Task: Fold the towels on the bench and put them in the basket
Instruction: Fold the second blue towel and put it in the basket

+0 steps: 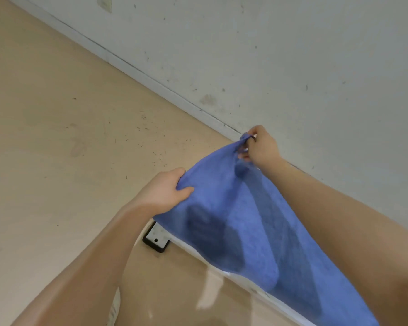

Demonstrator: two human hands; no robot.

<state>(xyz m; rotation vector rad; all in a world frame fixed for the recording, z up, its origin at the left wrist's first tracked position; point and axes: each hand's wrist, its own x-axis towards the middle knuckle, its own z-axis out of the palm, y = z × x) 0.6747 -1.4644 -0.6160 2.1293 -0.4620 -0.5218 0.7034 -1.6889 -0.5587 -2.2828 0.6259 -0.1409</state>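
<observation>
A blue towel hangs in the air between my two hands, sagging down toward the lower right. My left hand grips its near upper edge with the thumb on top. My right hand pinches the far upper corner close to the wall. Below the towel a white edge of the bench shows along its lower border. No basket is in view.
A beige floor with scattered dark specks fills the left. A grey-white wall with a skirting board runs diagonally across the top right. A black bracket with a white plate sits at the bench's end.
</observation>
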